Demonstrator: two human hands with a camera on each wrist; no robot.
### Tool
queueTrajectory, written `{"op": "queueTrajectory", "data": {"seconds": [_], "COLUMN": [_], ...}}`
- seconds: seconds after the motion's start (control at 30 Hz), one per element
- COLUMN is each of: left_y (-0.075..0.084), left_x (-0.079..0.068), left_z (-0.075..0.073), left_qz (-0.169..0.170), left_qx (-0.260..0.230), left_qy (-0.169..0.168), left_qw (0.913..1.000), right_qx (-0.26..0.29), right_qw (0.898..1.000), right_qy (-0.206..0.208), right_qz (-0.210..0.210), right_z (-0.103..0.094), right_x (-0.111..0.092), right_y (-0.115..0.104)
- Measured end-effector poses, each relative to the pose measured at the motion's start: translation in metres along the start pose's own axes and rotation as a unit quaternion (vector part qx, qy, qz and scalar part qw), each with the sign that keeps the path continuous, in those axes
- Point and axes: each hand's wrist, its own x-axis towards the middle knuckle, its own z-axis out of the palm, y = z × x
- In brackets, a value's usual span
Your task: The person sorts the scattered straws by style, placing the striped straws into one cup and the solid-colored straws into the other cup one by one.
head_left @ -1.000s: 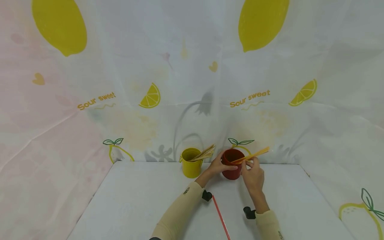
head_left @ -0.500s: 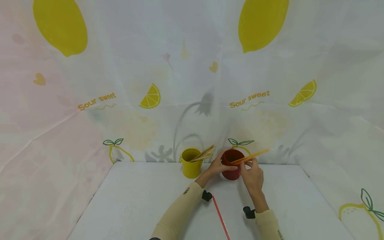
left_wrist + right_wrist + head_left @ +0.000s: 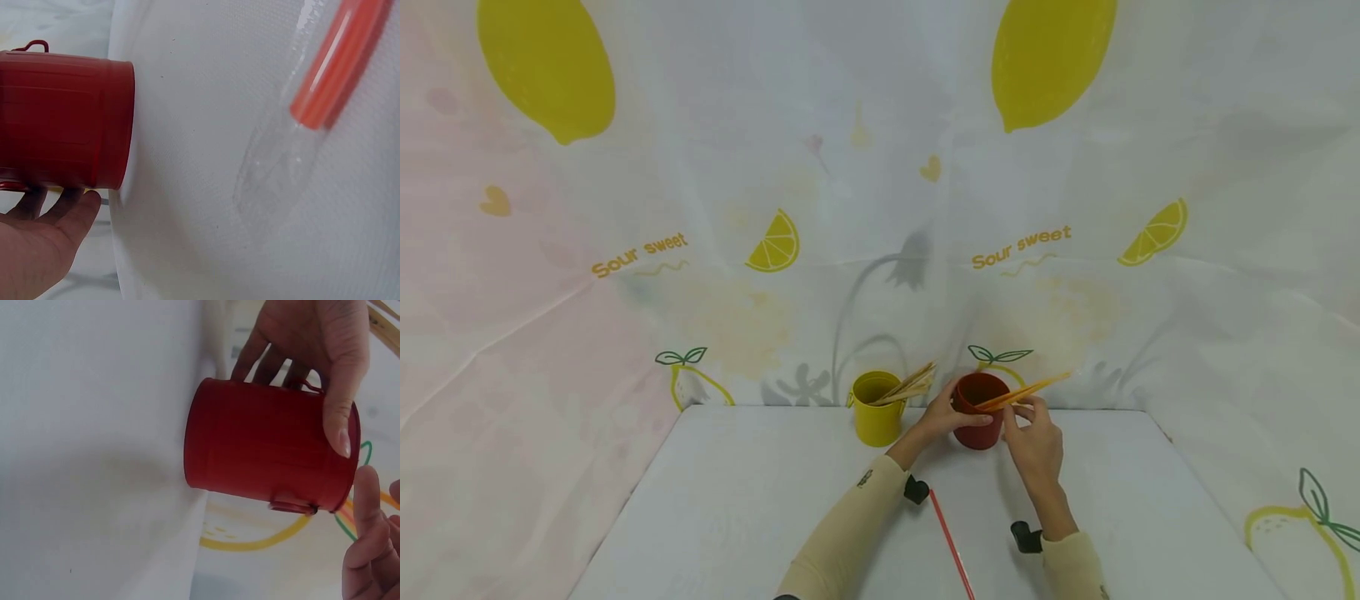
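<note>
The left hand (image 3: 942, 415) grips a small red metal bucket (image 3: 269, 440), thumb over its front and fingers around its side. The bucket stands upright on the white table. Several orange straws (image 3: 1030, 390) lean out of it over the right rim. My right hand (image 3: 1036, 442) is at that rim, fingertips beside the straws, with thumb and fingers apart in the head view. The right wrist view shows the right thumb (image 3: 367, 490) close to the bucket's rim; most of the straws are out of that frame. The left wrist view shows the left hand (image 3: 47, 240) against the bucket's side.
A yellow bucket (image 3: 877, 427) holding several pale thin sticks (image 3: 912, 385) stands left of the red one. A red straw (image 3: 951, 542) in a clear wrapper lies on the table (image 3: 737, 500) between the forearms. A lemon-print cloth (image 3: 865, 308) hangs right behind the table.
The right hand has shifted slightly right and its fingers have loosened from the orange straws, which stay leaning on the rim. The left hand and bucket have stayed in place.
</note>
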Motion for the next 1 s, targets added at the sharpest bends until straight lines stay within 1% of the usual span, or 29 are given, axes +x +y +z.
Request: {"op": "queueTrajectory", "data": {"seconds": [0.07, 0.17, 0.3, 0.4, 0.5, 0.7, 1.0], "left_y": [0.000, -0.001, -0.001, 0.000, 0.000, 0.000, 0.001], "left_x": [0.001, 0.002, 0.002, 0.002, 0.001, 0.000, 0.000], "left_z": [0.000, 0.000, -0.001, -0.001, -0.001, 0.000, 0.001], "left_qz": [-0.001, -0.003, -0.004, -0.004, -0.003, 0.002, 0.004], "left_qx": [0.000, 0.001, 0.006, 0.009, 0.012, 0.021, 0.023], "left_qy": [0.001, 0.001, 0.003, 0.003, 0.001, 0.005, 0.008], "left_qw": [1.0000, 1.0000, 1.0000, 0.9999, 0.9999, 0.9998, 0.9997], "right_qx": [-0.003, -0.015, -0.033, -0.049, -0.062, -0.072, -0.076], "right_qw": [1.000, 1.000, 0.996, 0.990, 0.983, 0.976, 0.962], "right_qy": [-0.004, -0.027, -0.082, -0.133, -0.173, -0.203, -0.262], "right_qz": [-0.006, -0.006, 0.001, 0.004, 0.001, -0.026, -0.021], "right_z": [-0.003, -0.009, -0.019, -0.024, -0.028, -0.030, -0.031], "right_x": [-0.001, -0.002, -0.005, -0.006, -0.009, -0.011, -0.021], "right_y": [-0.001, -0.003, -0.008, -0.012, -0.016, -0.020, -0.022]}}
